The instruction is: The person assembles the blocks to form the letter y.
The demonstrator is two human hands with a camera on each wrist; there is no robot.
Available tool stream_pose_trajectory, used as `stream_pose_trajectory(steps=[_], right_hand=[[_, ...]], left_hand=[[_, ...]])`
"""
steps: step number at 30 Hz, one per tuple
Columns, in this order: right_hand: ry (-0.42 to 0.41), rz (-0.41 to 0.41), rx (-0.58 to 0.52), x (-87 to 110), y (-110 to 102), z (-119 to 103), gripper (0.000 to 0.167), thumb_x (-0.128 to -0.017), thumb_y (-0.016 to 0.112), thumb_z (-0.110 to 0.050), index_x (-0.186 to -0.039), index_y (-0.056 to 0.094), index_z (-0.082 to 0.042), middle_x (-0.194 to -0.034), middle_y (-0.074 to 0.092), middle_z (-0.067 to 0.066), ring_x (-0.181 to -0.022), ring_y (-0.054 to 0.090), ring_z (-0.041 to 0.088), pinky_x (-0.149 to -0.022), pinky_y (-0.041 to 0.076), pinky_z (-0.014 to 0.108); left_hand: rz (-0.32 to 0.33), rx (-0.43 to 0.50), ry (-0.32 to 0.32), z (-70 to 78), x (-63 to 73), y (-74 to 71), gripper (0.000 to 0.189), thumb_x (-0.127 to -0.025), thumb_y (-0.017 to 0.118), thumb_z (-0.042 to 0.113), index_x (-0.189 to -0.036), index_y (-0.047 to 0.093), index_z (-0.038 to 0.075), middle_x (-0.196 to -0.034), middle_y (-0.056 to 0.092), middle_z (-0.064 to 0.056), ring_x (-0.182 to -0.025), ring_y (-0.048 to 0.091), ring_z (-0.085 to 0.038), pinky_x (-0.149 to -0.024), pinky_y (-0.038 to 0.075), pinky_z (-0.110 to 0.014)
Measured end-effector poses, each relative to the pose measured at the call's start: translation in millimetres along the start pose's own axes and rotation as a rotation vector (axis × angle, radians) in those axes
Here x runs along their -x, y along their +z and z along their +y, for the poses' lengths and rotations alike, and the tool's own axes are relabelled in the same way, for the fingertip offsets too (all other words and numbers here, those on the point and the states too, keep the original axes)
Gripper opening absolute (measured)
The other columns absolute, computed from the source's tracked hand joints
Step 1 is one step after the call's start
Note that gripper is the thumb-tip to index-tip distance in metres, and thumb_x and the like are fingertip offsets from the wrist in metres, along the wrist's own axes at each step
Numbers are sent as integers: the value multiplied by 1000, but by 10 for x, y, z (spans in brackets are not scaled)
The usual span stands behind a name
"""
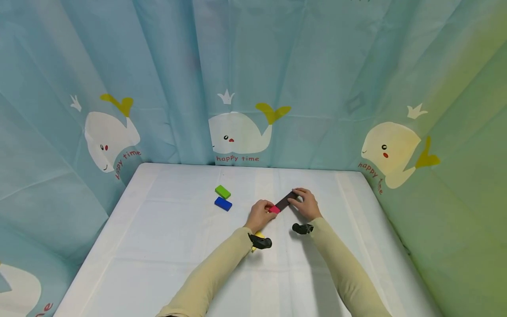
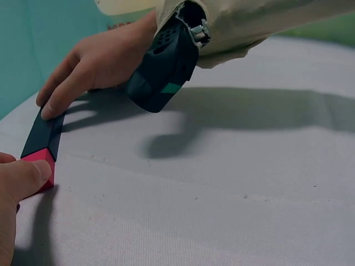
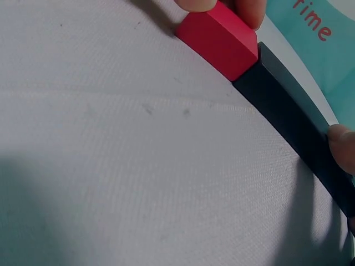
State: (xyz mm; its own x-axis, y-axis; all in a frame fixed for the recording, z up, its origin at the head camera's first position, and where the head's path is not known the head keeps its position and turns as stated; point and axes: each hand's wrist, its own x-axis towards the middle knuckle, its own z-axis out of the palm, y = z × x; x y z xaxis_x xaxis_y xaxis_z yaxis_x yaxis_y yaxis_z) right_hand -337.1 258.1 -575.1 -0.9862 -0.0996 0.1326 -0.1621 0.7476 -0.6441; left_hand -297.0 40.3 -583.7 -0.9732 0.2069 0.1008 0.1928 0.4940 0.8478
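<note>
My left hand point(image 1: 260, 214) pinches a red block point(image 1: 275, 209) between thumb and fingers. The red block point(image 3: 219, 41) has its end right against a long black block point(image 3: 294, 113), the two running in one slanting line. At the far end of the black block point(image 1: 283, 203), my right hand point(image 1: 307, 204) grips it with the thumb on one side and fingers on the other. In the left wrist view, the right hand point(image 2: 94, 69) reaches down over that end, while the left thumb lies on the red block point(image 2: 45, 157).
Left of the hands, a green block point(image 1: 223, 191) lies just behind a blue block point(image 1: 223, 203). A yellow block point(image 1: 259, 234) is partly hidden beneath my left wrist. White cloth covers the table point(image 1: 158, 246); a whale-print curtain point(image 1: 317, 66) stands behind and beside it.
</note>
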Motion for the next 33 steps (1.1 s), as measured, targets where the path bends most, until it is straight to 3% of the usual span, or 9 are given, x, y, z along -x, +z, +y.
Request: stream_pose_trajectory(steps=[33], right_hand=[[20,-5,-12,12,5,-21,56,-91,70,-29,-137,55,-1,-144,44,22,-134,36,43,-107,27,61]], left_hand=[[-15,-22,-5,12,-11,-6,27,-86,76,15,-109,68,5,-100,61,-2,-87,55,-12,-80,47,-26]])
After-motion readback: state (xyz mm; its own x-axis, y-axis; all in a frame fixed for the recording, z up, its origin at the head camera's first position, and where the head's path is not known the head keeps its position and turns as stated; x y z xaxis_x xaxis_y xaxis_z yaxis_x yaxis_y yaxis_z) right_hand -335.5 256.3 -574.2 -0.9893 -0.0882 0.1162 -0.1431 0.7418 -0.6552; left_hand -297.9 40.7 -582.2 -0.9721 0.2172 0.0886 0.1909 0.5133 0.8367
